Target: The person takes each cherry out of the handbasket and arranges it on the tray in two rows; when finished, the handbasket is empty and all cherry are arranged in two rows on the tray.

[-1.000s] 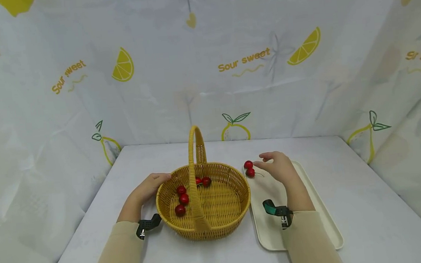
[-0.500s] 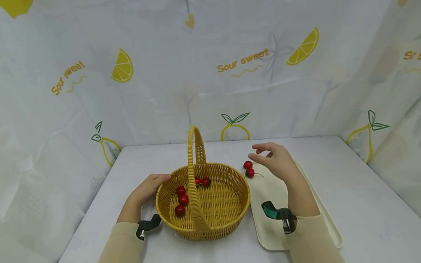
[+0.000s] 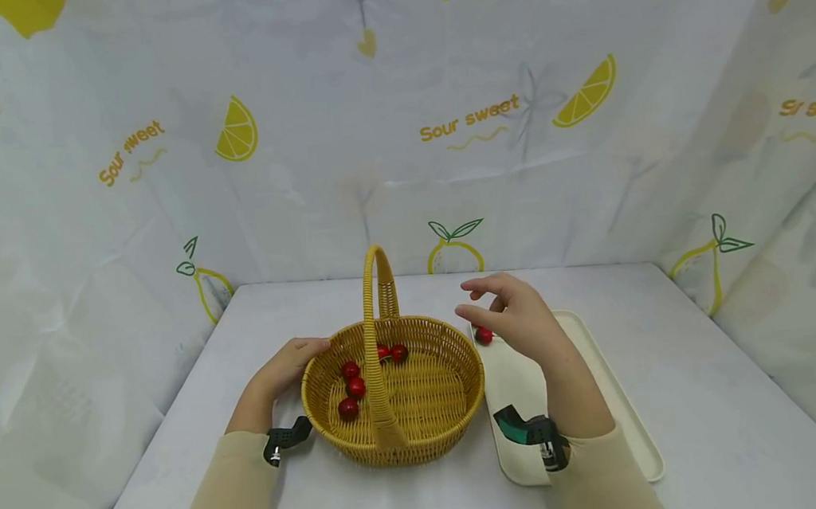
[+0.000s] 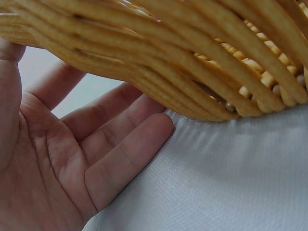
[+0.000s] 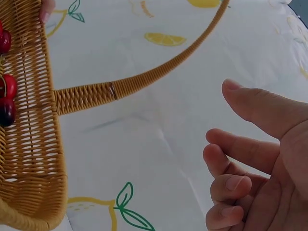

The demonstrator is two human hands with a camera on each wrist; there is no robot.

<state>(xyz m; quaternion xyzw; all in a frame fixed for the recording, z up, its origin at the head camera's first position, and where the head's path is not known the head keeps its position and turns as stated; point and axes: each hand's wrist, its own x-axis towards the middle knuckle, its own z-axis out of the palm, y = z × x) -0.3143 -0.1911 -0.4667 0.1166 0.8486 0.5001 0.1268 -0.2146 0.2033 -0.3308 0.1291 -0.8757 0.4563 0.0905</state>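
Observation:
A yellow wicker basket (image 3: 430,444) with a tall handle stands mid-table. Several red cherries (image 3: 356,386) lie in its left and far parts. My left hand (image 3: 289,368) touches the basket's left side, fingertips at the rim; in the left wrist view the fingers (image 4: 127,159) extend along the outside wall, some tips hidden behind it. My right hand (image 3: 517,314) hovers near the tray's far left corner, thumb and forefinger apart with nothing between them. Below its thumb a cherry (image 3: 484,336) shows on the cream tray (image 3: 524,453), with another mostly hidden behind the thumb.
The basket's handle (image 3: 373,353) arches high over its middle, between my two hands. The tray sits close to the basket's right side. A white curtain (image 3: 332,204) with lemon prints hangs behind the white table (image 3: 706,391).
My right hand has moved left and up from beside the tray's cherries, toward the basket, and now covers most of one cherry. My left hand and the basket stay in place.

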